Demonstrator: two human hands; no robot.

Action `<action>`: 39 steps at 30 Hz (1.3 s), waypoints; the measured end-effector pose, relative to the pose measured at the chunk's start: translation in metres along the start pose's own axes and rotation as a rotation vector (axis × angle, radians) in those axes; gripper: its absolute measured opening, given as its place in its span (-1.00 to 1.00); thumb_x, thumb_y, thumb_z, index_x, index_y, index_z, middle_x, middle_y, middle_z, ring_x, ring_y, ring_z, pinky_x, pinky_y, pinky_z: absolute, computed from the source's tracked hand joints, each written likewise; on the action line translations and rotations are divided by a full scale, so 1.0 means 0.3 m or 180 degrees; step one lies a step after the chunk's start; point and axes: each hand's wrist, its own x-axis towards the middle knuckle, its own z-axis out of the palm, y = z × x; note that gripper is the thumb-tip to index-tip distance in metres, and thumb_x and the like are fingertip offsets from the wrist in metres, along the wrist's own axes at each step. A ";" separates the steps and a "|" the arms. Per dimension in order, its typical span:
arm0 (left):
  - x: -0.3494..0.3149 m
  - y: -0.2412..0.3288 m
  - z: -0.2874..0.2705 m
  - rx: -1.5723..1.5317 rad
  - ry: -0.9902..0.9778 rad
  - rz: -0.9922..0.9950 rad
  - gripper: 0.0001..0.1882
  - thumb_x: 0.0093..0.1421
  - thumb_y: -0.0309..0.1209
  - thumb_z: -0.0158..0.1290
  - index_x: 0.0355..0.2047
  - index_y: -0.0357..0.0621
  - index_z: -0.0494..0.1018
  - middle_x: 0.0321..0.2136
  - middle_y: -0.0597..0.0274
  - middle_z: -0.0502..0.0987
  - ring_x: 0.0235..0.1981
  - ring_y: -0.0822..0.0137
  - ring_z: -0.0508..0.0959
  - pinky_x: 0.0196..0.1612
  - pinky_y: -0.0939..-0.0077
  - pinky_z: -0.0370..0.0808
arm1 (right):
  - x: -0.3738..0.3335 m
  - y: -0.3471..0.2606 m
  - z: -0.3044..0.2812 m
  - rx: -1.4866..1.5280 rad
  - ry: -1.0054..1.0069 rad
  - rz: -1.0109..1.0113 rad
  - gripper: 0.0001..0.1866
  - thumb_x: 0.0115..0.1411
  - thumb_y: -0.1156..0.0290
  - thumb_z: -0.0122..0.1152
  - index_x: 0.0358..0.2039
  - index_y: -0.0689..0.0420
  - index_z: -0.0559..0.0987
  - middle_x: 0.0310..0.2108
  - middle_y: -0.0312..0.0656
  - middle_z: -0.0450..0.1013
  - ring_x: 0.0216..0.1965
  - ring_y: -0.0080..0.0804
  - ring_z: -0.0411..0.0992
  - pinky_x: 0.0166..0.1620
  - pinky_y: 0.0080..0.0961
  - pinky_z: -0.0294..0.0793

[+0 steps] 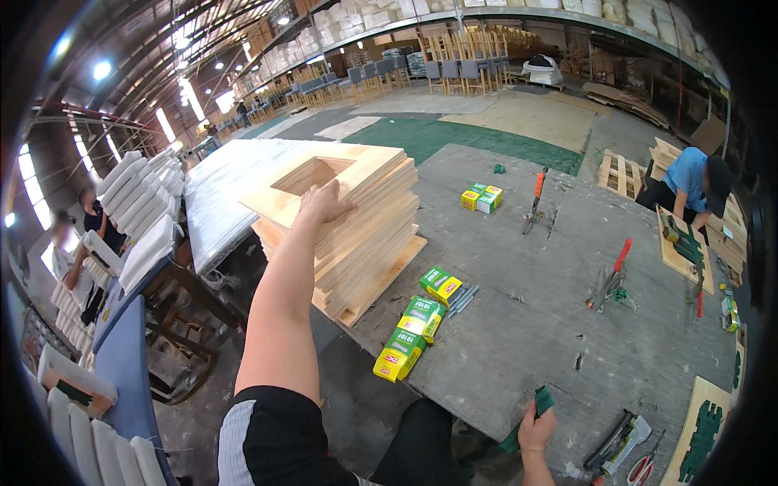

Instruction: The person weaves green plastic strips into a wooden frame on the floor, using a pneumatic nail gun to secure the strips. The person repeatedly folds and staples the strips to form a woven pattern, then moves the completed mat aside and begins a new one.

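Note:
My left hand (324,202) reaches out to a tall stack of plywood panels (369,235) at the table's left edge. Its fingers curl over the rim of the square opening in the top plywood panel (377,159). Low at the table's front edge, my right hand (537,431) is closed around a dark green strap (544,398), whose other end hangs down beside the hand. To the right of that hand lie a staple gun (620,444) and red-handled scissors (643,468).
Green-yellow boxes (412,332) and staple strips (463,300) lie near the stack. Red-handled tools (617,271) rest on the grey table (519,324). At right, a person in blue (689,182) bends over a panel with green straps (685,243). White cushions (134,194) are piled at left.

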 end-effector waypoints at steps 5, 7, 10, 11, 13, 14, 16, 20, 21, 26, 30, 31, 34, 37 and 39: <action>-0.177 -0.024 -0.063 0.0261 0.0214 0.0096 -0.26 0.21 -0.13 0.21 0.39 0.05 0.32 0.16 -0.32 0.50 0.25 -0.20 0.46 0.30 -0.01 0.39 | -0.012 -0.035 0.022 0.0114 0.0092 -0.0216 -0.85 0.38 0.41 0.17 -0.25 0.25 0.58 -0.50 -0.13 0.52 -0.48 -0.28 0.50 -0.32 -0.33 0.48; -0.296 0.019 -0.051 0.0338 0.0272 0.0414 -0.21 0.16 -0.31 0.17 0.45 0.11 0.27 0.10 -0.38 0.51 0.15 -0.28 0.51 0.22 -0.01 0.47 | 0.003 -0.030 0.004 0.0140 0.0154 -0.0211 -0.85 0.38 0.41 0.17 -0.24 0.25 0.58 -0.49 -0.12 0.53 -0.48 -0.29 0.50 -0.32 -0.32 0.48; -0.537 -0.007 -0.055 0.0072 0.0241 0.0630 -0.16 0.12 -0.42 0.13 0.47 0.14 0.23 0.15 -0.38 0.42 0.18 -0.31 0.44 0.31 0.02 0.37 | -0.006 -0.034 0.000 0.0124 -0.0171 -0.0001 -0.83 0.40 0.40 0.16 -0.23 0.27 0.57 -0.49 -0.16 0.53 -0.47 -0.33 0.50 -0.32 -0.33 0.48; -0.614 0.008 -0.068 -0.0021 0.0281 0.0766 -0.15 0.12 -0.43 0.13 0.47 0.13 0.23 0.16 -0.36 0.42 0.19 -0.29 0.44 0.32 0.01 0.37 | 0.000 -0.019 -0.009 0.0162 -0.0135 0.0013 -0.82 0.40 0.40 0.15 -0.24 0.27 0.57 -0.49 -0.18 0.52 -0.48 -0.35 0.49 -0.32 -0.34 0.48; -0.758 0.076 -0.098 -0.0265 0.0319 0.1118 -0.13 0.10 -0.47 0.13 0.48 0.10 0.22 0.17 -0.31 0.43 0.22 -0.26 0.42 0.33 0.00 0.36 | 0.019 0.032 -0.048 0.0154 -0.0004 0.0082 -0.81 0.42 0.39 0.15 -0.25 0.27 0.56 -0.49 -0.22 0.51 -0.48 -0.41 0.48 -0.33 -0.36 0.47; -0.830 0.065 -0.139 -0.0393 0.0431 0.1206 -0.13 0.10 -0.48 0.13 0.47 0.09 0.23 0.17 -0.30 0.44 0.23 -0.23 0.43 0.33 0.02 0.36 | 0.011 0.033 -0.043 0.0263 -0.0073 0.0016 -0.82 0.42 0.39 0.15 -0.25 0.26 0.56 -0.50 -0.23 0.50 -0.49 -0.43 0.46 -0.34 -0.38 0.47; -0.946 0.040 -0.245 -0.0608 0.0657 0.1428 -0.13 0.09 -0.51 0.12 0.47 0.06 0.23 0.16 -0.27 0.46 0.23 -0.17 0.46 0.33 0.06 0.38 | -0.002 0.020 -0.020 0.0514 -0.0178 -0.0092 -0.82 0.43 0.40 0.14 -0.24 0.25 0.56 -0.51 -0.27 0.47 -0.51 -0.47 0.44 -0.36 -0.42 0.46; -1.142 0.040 -0.517 -0.1854 0.1015 0.1136 -0.24 0.18 -0.52 0.09 0.44 -0.11 0.27 0.10 -0.03 0.58 0.13 0.22 0.55 0.24 0.33 0.45 | -0.013 0.026 -0.021 0.0844 -0.0170 0.0237 -0.87 0.42 0.44 0.15 -0.22 0.25 0.55 -0.51 -0.29 0.46 -0.53 -0.49 0.42 -0.38 -0.44 0.45; -1.190 0.019 -0.593 -0.2091 0.1152 0.0937 -0.28 0.20 -0.51 0.10 0.41 -0.16 0.30 0.08 0.02 0.61 0.10 0.30 0.57 0.20 0.38 0.47 | -0.012 0.023 -0.018 0.1041 -0.0193 0.0270 -0.88 0.42 0.46 0.14 -0.22 0.26 0.55 -0.51 -0.29 0.46 -0.53 -0.49 0.42 -0.38 -0.44 0.45; -1.326 -0.053 -0.753 -0.4351 0.1149 0.1278 -0.29 0.11 -0.41 0.15 0.29 -0.37 0.31 0.08 -0.15 0.57 0.05 0.03 0.63 0.18 0.08 0.58 | -0.018 0.026 -0.039 0.1035 -0.0067 0.0132 -0.92 0.41 0.50 0.14 -0.20 0.24 0.55 -0.49 -0.30 0.45 -0.53 -0.53 0.42 -0.40 -0.46 0.43; -1.338 -0.078 -0.706 -0.5165 0.0946 0.1450 -0.18 0.05 -0.31 0.13 0.33 -0.38 0.26 0.14 -0.24 0.52 0.07 -0.04 0.62 0.16 0.02 0.60 | -0.031 0.001 -0.057 0.1268 -0.0214 0.0274 -0.93 0.39 0.51 0.17 -0.20 0.25 0.56 -0.50 -0.28 0.47 -0.52 -0.50 0.44 -0.39 -0.46 0.44; -1.335 -0.091 -0.683 -0.5367 0.0851 0.1446 -0.16 0.04 -0.28 0.12 0.34 -0.38 0.24 0.15 -0.25 0.51 0.07 -0.05 0.61 0.17 0.01 0.60 | -0.041 -0.011 -0.059 0.1388 -0.0265 0.0329 -0.94 0.37 0.53 0.18 -0.21 0.25 0.57 -0.49 -0.26 0.49 -0.52 -0.48 0.46 -0.39 -0.44 0.46; -1.305 -0.053 -0.586 -0.5899 0.0515 0.1373 -0.13 0.03 -0.27 0.06 0.37 -0.41 0.20 0.18 -0.30 0.47 0.09 -0.08 0.60 0.17 -0.02 0.59 | -0.077 0.023 -0.132 0.1716 -0.0175 0.0493 -0.94 0.36 0.54 0.18 -0.19 0.23 0.56 -0.49 -0.24 0.51 -0.51 -0.43 0.49 -0.38 -0.40 0.48; -1.289 -0.007 -0.499 -0.6159 0.0230 0.1207 -0.09 0.02 -0.25 0.07 0.39 -0.40 0.17 0.21 -0.28 0.45 0.09 -0.08 0.59 0.19 -0.02 0.56 | -0.154 -0.008 -0.181 0.2522 -0.0044 0.1183 -0.89 0.37 0.53 0.18 -0.12 0.22 0.54 -0.49 -0.22 0.51 -0.51 -0.36 0.52 -0.37 -0.36 0.53; -1.291 0.021 -0.443 -0.6333 -0.0049 0.1143 -0.08 0.02 -0.24 0.06 0.40 -0.41 0.16 0.21 -0.26 0.45 0.11 -0.08 0.58 0.21 -0.03 0.54 | -0.244 -0.054 -0.196 0.3030 -0.0092 0.1538 -0.85 0.38 0.52 0.18 -0.08 0.23 0.53 -0.48 -0.20 0.52 -0.50 -0.32 0.54 -0.34 -0.33 0.56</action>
